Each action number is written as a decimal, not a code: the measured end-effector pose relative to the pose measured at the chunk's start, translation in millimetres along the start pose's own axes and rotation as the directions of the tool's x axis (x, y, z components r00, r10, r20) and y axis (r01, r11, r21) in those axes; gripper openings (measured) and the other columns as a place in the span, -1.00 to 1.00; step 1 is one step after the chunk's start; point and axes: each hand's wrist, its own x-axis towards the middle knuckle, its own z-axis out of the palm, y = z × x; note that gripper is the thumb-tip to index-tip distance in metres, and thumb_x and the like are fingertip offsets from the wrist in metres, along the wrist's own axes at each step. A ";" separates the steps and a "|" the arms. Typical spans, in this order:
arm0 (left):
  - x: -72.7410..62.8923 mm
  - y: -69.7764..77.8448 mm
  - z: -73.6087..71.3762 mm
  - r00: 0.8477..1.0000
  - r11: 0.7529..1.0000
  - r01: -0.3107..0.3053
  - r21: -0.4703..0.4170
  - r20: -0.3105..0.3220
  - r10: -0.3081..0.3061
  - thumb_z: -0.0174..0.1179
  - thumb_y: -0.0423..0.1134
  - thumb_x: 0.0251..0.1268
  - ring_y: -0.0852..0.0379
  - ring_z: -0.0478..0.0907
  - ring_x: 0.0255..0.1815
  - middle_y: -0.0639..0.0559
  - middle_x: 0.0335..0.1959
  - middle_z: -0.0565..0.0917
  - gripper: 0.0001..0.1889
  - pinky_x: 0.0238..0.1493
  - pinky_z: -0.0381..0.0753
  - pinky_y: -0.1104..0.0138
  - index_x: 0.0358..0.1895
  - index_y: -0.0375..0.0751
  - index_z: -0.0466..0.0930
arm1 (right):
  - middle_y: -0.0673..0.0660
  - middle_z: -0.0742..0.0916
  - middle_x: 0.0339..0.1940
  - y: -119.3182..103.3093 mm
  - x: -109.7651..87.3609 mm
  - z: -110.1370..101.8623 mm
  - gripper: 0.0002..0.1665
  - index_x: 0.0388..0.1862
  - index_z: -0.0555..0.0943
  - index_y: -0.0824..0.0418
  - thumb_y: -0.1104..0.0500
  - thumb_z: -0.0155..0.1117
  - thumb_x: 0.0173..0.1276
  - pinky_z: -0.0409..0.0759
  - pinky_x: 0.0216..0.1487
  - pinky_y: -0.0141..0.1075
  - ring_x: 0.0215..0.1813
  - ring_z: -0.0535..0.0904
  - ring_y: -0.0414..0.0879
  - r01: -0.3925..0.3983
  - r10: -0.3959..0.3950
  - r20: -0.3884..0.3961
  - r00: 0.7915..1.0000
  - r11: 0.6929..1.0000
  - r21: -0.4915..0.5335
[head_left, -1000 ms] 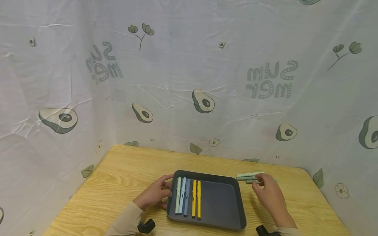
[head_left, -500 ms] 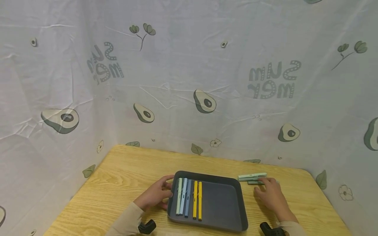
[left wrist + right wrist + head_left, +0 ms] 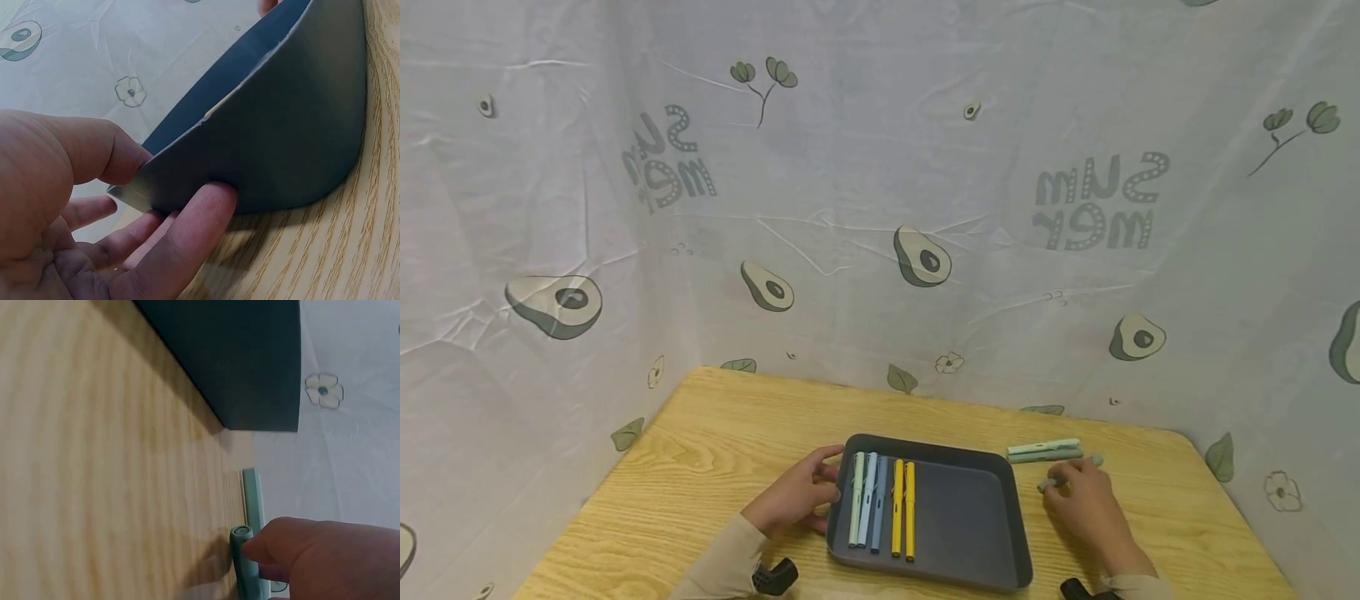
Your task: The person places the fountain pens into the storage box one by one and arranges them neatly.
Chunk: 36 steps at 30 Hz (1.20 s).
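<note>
In the head view a dark grey tray holds a pale green pen, a light blue pen, a darker blue pen and two yellow pens, side by side. My left hand grips the tray's left side; in the left wrist view a fingertip presses the outer wall. Right of the tray, my right hand pinches a grey-green pen between thumb and fingers. The middle of that pen is hidden by the hand in the head view.
Behind my right hand lie a pale green pen and a darker green pen, close together on the wooden table. A patterned white curtain surrounds the table's back and sides.
My right hand has come down on the nearest green pen, taken hold of it and drawn it away from the other two, its near end turned toward me. The left hand stays at the tray.
</note>
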 end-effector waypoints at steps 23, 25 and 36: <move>1.1 -1.3 1.1 1.000 1.000 -0.005 0.028 -0.012 0.005 0.15 -0.43 0.31 -0.07 0.62 -0.02 -0.34 0.21 0.43 -0.17 -0.36 0.82 0.05 0.64 -0.23 0.04 | 0.61 0.57 0.13 5.4 -23.5 -19.6 -0.22 0.37 0.25 0.67 0.00 0.10 0.56 0.69 -0.06 0.08 0.07 0.61 0.38 -0.228 0.205 0.143 0.968 0.959 0.170; 1.1 -1.7 1.1 1.000 0.999 -0.003 0.032 -0.014 0.004 0.15 -0.44 0.31 -0.07 0.63 -0.03 -0.33 0.21 0.44 -0.17 -0.36 0.82 0.04 0.64 -0.22 0.04 | 0.67 0.55 0.15 9.9 -19.1 -20.7 -0.10 0.35 0.21 0.71 -0.12 0.10 0.55 0.67 -0.02 0.13 0.10 0.58 0.47 -0.277 0.250 0.172 0.953 0.949 0.153; 2.4 -2.3 1.2 1.000 0.999 -0.007 0.039 -0.020 0.008 0.15 -0.44 0.31 -0.06 0.62 -0.04 -0.32 0.19 0.46 -0.18 -0.37 0.82 0.06 0.64 -0.21 0.06 | 0.51 0.67 -0.06 4.6 -4.2 -16.0 -0.40 0.09 0.49 0.64 0.06 0.21 0.45 0.69 -0.13 0.07 -0.06 0.64 0.34 -0.280 0.261 0.141 0.955 0.950 0.139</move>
